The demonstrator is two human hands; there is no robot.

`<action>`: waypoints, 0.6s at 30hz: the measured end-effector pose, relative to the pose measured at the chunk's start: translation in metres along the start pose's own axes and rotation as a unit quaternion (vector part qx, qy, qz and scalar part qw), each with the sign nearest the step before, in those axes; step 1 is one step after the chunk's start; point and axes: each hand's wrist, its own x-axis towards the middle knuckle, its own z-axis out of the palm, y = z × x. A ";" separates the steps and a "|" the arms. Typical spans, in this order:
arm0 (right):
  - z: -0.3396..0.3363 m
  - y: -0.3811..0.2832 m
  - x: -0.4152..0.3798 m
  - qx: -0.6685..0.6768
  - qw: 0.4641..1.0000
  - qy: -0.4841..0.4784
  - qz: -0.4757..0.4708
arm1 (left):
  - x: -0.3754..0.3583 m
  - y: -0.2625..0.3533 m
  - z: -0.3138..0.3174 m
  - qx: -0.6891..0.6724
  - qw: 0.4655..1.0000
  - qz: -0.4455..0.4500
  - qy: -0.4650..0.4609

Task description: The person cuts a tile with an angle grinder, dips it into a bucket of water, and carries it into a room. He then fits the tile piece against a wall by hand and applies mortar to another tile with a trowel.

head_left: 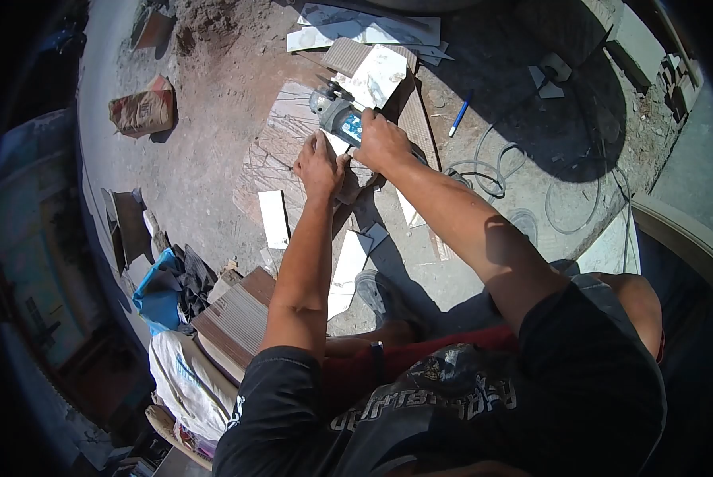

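Hands meet at upper centre of the frame. Right hand (382,141) is wrapped around the body of an angle grinder (339,116), which sits on a pale tile (286,127) lying flat on the ground. Left hand (321,165) presses palm-down on the same tile, just beside the grinder, fingers spread and holding nothing. A second tile (376,74) lies just above the grinder. Blue pen (460,116) to the right; cable (492,171) coiled near it. Cement bag (143,110) at upper left.
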 end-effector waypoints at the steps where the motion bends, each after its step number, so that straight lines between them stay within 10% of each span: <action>1: 0.001 0.001 0.000 0.000 1.000 0.001 0.000 | -0.001 0.001 -0.001 -0.002 1.000 -0.001 -0.003; 18: -0.006 0.006 -0.008 0.000 1.000 -0.008 0.000 | -0.001 0.001 -0.001 0.020 1.000 0.002 0.000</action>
